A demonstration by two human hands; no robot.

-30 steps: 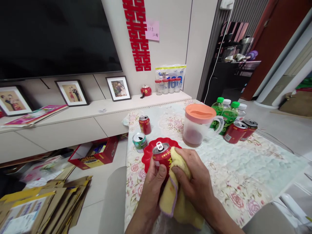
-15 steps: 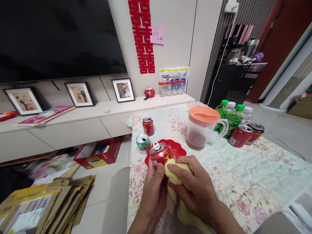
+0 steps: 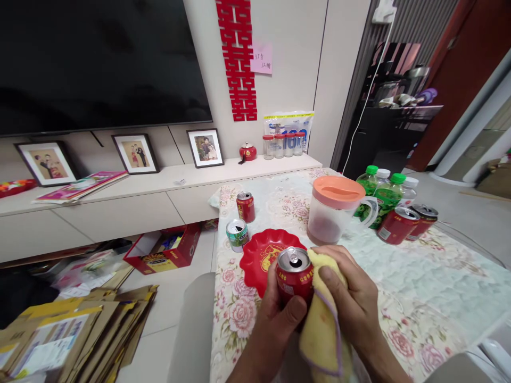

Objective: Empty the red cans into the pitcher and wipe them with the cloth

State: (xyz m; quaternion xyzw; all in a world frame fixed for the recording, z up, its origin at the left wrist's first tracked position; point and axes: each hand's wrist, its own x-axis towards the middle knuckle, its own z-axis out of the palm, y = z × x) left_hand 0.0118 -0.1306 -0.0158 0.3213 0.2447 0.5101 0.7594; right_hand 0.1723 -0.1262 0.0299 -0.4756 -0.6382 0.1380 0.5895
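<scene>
My left hand [image 3: 279,324] grips a red drink can [image 3: 294,279] around its lower side. The can stands nearly upright in the air, its top tilted slightly toward me, with the tab raised and the mouth open. In my right hand [image 3: 351,298] is a yellow cloth [image 3: 321,319] with a purple edge, pressed against the can's right side. The cloth hangs down below my fingers. Just beyond the can lies a red scalloped plate [image 3: 255,255] with a gold print, partly hidden by the can and my left hand.
Left of the plate stand a small green-white can [image 3: 237,235] and another red can [image 3: 245,207]. A pitcher with an orange lid [image 3: 339,191] stands behind my right hand. Further right are several green-labelled bottles [image 3: 385,199] and two cans [image 3: 398,226] on the flowered tablecloth [image 3: 431,276].
The held can has moved right and toward me, off the plate's front, and is now more upright. The cloth has shifted with it to the can's right side, and more of the plate shows.
</scene>
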